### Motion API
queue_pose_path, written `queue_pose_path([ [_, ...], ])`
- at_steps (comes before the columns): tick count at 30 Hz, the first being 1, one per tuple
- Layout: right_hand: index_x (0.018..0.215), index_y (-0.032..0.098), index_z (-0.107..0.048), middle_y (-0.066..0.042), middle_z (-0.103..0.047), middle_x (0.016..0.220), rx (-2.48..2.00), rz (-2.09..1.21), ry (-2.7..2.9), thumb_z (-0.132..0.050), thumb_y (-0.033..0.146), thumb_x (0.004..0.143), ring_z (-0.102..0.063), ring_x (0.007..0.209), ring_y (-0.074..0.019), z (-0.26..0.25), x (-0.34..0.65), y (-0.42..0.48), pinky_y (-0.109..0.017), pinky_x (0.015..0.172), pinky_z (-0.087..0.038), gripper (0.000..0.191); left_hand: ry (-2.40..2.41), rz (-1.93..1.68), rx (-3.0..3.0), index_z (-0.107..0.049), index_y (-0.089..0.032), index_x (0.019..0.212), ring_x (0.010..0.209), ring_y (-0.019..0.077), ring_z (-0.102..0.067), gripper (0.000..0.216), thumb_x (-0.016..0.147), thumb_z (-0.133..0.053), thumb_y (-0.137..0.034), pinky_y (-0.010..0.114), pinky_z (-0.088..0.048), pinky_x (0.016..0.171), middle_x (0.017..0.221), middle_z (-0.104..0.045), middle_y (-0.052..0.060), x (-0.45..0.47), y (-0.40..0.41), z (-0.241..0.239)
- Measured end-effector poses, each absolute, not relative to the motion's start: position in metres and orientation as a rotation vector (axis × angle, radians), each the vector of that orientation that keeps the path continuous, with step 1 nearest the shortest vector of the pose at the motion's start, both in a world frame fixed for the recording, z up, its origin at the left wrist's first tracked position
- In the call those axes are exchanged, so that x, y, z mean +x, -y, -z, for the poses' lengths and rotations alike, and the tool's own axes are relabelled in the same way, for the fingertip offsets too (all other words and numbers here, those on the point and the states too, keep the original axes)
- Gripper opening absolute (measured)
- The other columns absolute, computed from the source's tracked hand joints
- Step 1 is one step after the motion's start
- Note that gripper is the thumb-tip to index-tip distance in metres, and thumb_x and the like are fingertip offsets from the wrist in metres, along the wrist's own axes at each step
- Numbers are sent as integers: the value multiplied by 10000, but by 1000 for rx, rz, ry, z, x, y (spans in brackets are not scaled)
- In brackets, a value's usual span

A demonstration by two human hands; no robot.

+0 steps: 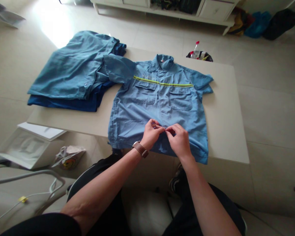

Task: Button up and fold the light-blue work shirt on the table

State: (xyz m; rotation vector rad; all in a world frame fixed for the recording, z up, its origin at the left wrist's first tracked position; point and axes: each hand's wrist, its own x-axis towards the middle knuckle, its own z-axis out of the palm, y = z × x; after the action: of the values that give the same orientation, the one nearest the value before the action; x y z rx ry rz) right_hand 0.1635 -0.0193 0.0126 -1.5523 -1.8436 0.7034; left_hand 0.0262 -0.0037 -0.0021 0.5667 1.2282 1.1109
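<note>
Light-blue cloth short-sleeved shirt [142, 114] lies spread on the pale rectangular table [227, 131], left hand [151, 133] and right hand [179, 140] pinching narrowly at its front placket [162, 109]! Soft and light, it seems; that layered strip should grip best.

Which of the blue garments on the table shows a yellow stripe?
The spread-out short-sleeved shirt, across its chest; the stacked garments beside it show none.

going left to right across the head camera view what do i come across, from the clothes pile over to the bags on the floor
Pile of folded clothes, one sleeve of the blue shirt, left hand, right hand, the shirt's other sleeve, blue bag, dark bag.
</note>
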Motion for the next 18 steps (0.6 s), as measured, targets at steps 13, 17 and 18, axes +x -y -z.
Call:
queue_pose_path([
  [13,773,221,-565,-43,-603,834,-1576,-729,1768,-576,146,894,-591,800,-207,-14,161,18,-335,745,-472,142,-1198,-1140,606,-484,-194,871,621,74,-541,355,656,-761,-137,213,-439,664,656,-580,-66,26,4,1],
  [17,767,218,-552,-37,-589,828,-1571,-728,1758,-572,138,889,-585,793,-201,-14,160,18,-327,739,-465,147,-1198,-1154,601,-485,-192,875,622,71,-537,360,649,-758,-128,207,-437,659,657,-580,-67,26,4,0],
  [18,766,218,-550,-36,-588,828,-1569,-728,1756,-572,137,888,-584,793,-200,-14,160,18,-326,739,-464,147,-1198,-1157,598,-484,-192,878,623,71,-539,365,647,-759,-129,208,-440,661,658,-582,-68,26,4,0],
])
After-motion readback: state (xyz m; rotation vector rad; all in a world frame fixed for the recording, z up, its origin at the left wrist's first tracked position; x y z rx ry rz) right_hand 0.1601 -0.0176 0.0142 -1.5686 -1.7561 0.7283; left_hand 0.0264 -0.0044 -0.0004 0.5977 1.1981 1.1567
